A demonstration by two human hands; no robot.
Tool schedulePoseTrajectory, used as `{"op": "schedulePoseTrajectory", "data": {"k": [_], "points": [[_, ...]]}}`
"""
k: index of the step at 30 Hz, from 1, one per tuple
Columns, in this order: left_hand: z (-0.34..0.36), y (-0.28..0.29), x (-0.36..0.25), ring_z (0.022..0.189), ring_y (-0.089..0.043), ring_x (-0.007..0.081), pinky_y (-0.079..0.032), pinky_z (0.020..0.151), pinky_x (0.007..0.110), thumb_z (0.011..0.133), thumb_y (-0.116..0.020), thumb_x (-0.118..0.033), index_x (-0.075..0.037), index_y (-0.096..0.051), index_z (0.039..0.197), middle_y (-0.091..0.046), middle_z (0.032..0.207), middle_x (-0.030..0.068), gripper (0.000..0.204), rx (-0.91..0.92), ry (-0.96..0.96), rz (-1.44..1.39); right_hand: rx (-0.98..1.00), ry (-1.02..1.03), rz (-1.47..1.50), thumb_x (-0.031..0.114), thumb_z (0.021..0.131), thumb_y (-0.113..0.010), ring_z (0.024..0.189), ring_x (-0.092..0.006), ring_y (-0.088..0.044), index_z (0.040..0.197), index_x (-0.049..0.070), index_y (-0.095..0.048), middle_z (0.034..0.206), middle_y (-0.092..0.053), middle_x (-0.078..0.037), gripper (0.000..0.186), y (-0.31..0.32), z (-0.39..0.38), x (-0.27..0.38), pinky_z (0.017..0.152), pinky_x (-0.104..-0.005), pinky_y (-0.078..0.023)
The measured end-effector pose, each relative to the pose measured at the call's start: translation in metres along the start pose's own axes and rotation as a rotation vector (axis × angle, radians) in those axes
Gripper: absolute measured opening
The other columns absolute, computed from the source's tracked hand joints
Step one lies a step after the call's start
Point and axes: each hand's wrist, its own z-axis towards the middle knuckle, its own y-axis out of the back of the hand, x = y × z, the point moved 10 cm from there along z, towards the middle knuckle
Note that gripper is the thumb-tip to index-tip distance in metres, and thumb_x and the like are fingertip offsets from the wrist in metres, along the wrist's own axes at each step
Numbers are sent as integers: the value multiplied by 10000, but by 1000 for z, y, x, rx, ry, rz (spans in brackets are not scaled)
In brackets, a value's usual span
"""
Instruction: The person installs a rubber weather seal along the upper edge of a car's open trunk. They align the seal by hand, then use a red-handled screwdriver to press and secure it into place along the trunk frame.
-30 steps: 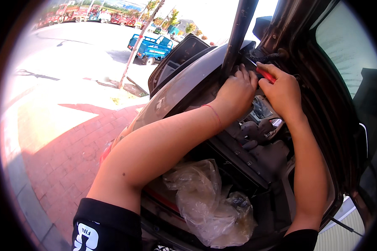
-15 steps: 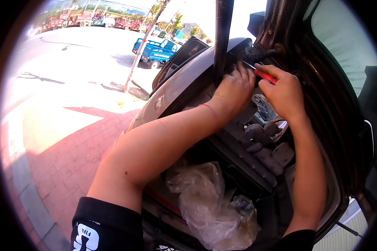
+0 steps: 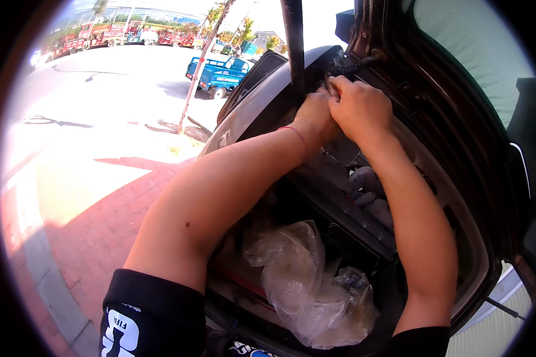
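Note:
Both of my hands work close together at the upper corner of a car's rear opening, below a raised tailgate [image 3: 427, 89]. My left hand [image 3: 317, 114] is closed with its fingertips against the dark corner trim; what they pinch is hidden. Touching it, my right hand [image 3: 363, 108] is curled shut over the same spot. The red-handled screwdriver that showed in it half a second ago is covered by the hand now. A black corrugated cable sleeve [image 3: 358, 66] runs just above the fingers. Left of them rises a dark tailgate strut [image 3: 294, 44].
A crumpled clear plastic bag [image 3: 295, 279] lies in the cargo area beneath my arms. Seats [image 3: 369, 181] show farther inside. Outside at left are brick paving [image 3: 95, 238], a thin tree trunk [image 3: 195, 89] and a blue cargo tricycle [image 3: 217, 74].
My right hand has moved left and turned over against my left hand, and the screwdriver has gone out of sight behind it. The whole view has shifted slightly.

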Motion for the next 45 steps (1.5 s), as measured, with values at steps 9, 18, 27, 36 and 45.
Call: {"op": "schedulePoseTrajectory", "data": {"k": [9,18,27,36,45], "points": [[10,1,6,794,-759,284,-583,640,400,899,-619,-191,-28,-703,1095,-740,1029,188,269,119,44,173,142,-318,476,312,857,-674,1115,-356,-688,1208,149,-757,1184,-730,-163,396,3,0,-40,975,-423,-542],[8,-20,21,845,-758,304,-547,528,382,928,-615,-325,36,-370,1501,-410,1538,367,720,163,68,421,-42,-425,1001,204,859,-680,793,-192,-760,1226,48,-736,1069,-766,-188,403,-56,-23,-93,721,-310,-570],[-1,-5,2,781,-766,249,-560,516,312,928,-599,-264,51,-399,1463,-472,1511,319,652,148,-39,574,-131,-470,1039,250,870,-687,1014,-248,-735,1190,75,-758,1093,-768,-158,372,-59,-41,-88,889,-330,-543],[-6,8,-10,681,-748,221,-570,550,268,901,-582,-218,109,-469,1368,-502,1452,355,581,96,-97,539,-32,-456,1021,259,887,-680,1055,-247,-725,1205,84,-757,1146,-759,-147,371,-58,-39,-88,925,-341,-537],[-3,5,-6,793,-769,286,-604,643,333,918,-570,-220,132,-378,1458,-460,1484,372,673,179,-17,489,-115,-418,987,285,901,-680,1073,-281,-725,1259,135,-733,1177,-748,-137,392,-71,-45,-87,926,-378,-557]]}}
